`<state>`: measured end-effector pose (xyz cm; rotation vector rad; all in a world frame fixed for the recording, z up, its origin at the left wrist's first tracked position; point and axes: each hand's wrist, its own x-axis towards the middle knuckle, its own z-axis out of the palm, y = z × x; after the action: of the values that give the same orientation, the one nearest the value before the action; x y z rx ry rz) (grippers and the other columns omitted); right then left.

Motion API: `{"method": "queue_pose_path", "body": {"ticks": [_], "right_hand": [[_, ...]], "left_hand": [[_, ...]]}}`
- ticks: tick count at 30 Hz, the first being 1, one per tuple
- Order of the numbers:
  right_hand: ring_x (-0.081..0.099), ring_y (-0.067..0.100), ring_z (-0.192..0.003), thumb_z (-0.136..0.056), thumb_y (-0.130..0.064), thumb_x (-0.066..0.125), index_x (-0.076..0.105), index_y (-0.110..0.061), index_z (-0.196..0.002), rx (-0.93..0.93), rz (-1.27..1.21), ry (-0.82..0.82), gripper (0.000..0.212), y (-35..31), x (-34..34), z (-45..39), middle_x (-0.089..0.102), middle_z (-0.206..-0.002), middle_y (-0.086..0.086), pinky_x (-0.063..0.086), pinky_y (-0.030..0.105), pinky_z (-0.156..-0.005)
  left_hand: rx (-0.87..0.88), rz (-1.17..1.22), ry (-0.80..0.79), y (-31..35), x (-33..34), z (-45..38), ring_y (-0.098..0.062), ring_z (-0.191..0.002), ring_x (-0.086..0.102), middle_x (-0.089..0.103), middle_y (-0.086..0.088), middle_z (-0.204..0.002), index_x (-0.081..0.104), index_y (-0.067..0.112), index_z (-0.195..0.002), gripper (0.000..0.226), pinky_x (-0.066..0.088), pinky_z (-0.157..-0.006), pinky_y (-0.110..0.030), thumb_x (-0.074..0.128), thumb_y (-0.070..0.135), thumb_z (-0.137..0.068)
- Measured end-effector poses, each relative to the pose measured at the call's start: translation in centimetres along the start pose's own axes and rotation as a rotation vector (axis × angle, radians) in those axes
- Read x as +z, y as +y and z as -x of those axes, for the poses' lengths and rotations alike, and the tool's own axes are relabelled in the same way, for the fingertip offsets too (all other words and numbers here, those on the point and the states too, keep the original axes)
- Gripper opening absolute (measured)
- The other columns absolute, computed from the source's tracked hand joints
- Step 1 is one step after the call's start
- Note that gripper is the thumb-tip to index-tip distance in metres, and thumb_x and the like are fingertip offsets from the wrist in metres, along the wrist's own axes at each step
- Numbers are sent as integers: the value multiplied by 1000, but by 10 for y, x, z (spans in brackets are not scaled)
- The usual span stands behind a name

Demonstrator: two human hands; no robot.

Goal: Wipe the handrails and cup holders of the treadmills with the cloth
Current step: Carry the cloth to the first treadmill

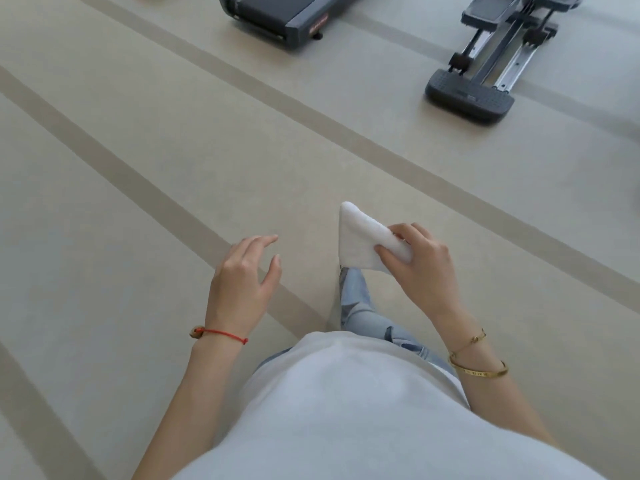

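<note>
**White cloth in hand, machines across the floor**

White and folded, the cloth [367,240] sits in the right hand [420,268], pinched between the thumb on its near side and the fingers curled over its far edge. Its free corner juts up and to the left of the hand, held in the air over the floor [138,168], touching nothing else.

The left hand [242,271] hangs beside it, a little apart, holding nothing; its fingers are spread and loosely bent, the palm turned down and in toward the cloth. A red cord [221,333] circles the left wrist, and gold bangles [479,365] ring the right.

The person stands in a pale top [346,410] and light blue jeans [360,306], one leg showing below the cloth. The floor is beige with darker bands running slantwise across it.

Well away from the hands, at the top edge of the view, lies the low dark end of a treadmill [277,22]; only its deck end shows, so no handrail or cup holder can be seen. To its right, also far from the hands, is another machine [485,77] with metal rails and a dark ribbed foot plate at its near end
</note>
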<state>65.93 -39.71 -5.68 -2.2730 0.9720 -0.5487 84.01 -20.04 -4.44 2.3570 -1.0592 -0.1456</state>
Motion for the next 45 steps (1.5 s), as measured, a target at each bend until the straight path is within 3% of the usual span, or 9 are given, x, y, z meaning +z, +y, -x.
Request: {"method": "queue_pose_path", "body": {"ticks": [13,18,24,45], "right_hand": [[56,17,-77,-85,-24,69,64,-19,-98,-42,-5,6,15,38,-7,-282,61,-92,-5,48,35,-66],[54,14,-76,-86,-26,69,64,-19,-99,-52,9,0,16,49,-4,-362,59,-90,-5,37,26,-64],[55,17,-77,-85,-23,69,65,-15,-100,-24,16,-19,17,65,10,-445,60,-90,-3,42,30,-66],[56,17,-78,-86,-23,71,65,-14,-100,35,4,118,18,83,48,-829,61,-92,-1,48,37,-67]], "left_hand": [[-17,-3,62,22,41,-266,-24,-111,61,68,-7,-116,67,9,-120,27,46,-96,-33,63,13,-93],[-33,5,64,24,56,-339,-23,-109,62,68,-6,-115,67,10,-119,26,46,-93,-31,63,13,-94],[-73,37,10,19,79,-427,-21,-108,63,68,-3,-114,66,13,-120,27,49,-90,-32,60,16,-95],[119,37,-47,7,120,-855,-22,-108,63,69,-3,-114,66,12,-121,27,49,-91,-33,60,14,-95]]}}
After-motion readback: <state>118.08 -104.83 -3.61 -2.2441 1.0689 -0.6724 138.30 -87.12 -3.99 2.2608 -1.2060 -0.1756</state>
